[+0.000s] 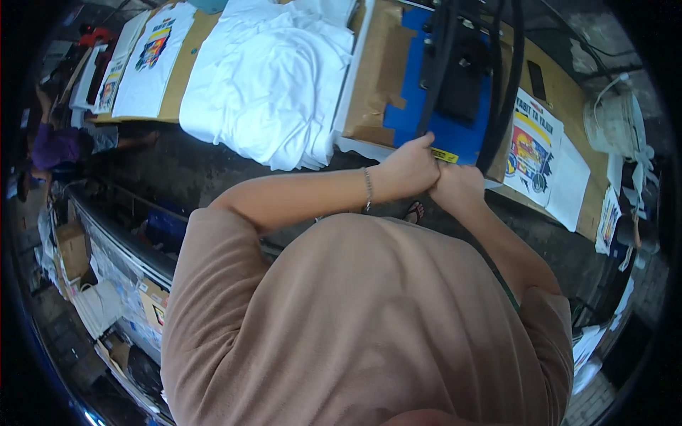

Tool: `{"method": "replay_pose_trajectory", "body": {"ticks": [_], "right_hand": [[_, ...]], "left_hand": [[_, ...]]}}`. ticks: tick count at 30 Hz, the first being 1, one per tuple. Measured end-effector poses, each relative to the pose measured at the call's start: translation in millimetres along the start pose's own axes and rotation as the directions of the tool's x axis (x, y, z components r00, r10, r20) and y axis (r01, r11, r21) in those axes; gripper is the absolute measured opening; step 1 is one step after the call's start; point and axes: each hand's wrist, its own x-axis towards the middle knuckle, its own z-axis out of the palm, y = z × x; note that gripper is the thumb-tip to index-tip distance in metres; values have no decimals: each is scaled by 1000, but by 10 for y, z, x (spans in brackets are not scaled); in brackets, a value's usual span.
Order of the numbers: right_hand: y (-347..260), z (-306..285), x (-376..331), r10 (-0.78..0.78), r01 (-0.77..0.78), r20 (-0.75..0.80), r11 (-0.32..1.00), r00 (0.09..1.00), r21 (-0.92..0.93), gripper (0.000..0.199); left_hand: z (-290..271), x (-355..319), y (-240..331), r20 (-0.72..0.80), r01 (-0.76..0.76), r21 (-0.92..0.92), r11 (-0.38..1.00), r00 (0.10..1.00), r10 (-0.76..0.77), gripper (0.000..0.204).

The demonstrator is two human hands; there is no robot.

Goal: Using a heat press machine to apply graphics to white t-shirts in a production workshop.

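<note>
A blue press [405, 113], which looks like a heat press, stands at the table's near side, right of centre. Its long black handle [503, 106] has two bars that come down toward me. My left hand [406, 170] is closed at the lower end of the left bar, its thumb lying along the top. Close against it, my right hand [458, 187] is closed near the lower end of the right bar. Both hands seem wrapped round the handle's crossbar, which the fingers hide. A yellow label [445, 155] shows just above my knuckles.
Left of the press lies a big pile of white shirts [273, 78]. Printed white shirts lie at the far left [153, 60] and right [531, 145]. A dark phone-like slab [536, 79] and a white bucket [612, 124] are beyond. Another person [57, 145] is at far left.
</note>
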Motion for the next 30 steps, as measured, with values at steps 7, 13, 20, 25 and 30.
{"method": "replay_pose_trajectory", "body": {"ticks": [7,13,20,25,30], "right_hand": [[63,182,-9,-66,52,-161,995,985,-89,16],[10,130,-72,-51,22,-87,952,995,-307,25],[-28,90,-76,-300,307,-247,952,922,-9,52],[-376,-68,-20,-113,315,-639,925,761,211,38],[-1207,-132,324,-73,483,-796,827,600,288,11]], "left_hand": [[208,-19,34,11,4,45,999,1000,-4,16],[65,-292,-45,-406,13,-11,1000,914,-17,17],[13,-1563,-287,-363,342,-376,861,801,-476,41],[438,-2635,-590,-171,800,-459,386,346,-922,35],[941,-3609,-1431,-244,802,-577,153,9,-970,39]]}}
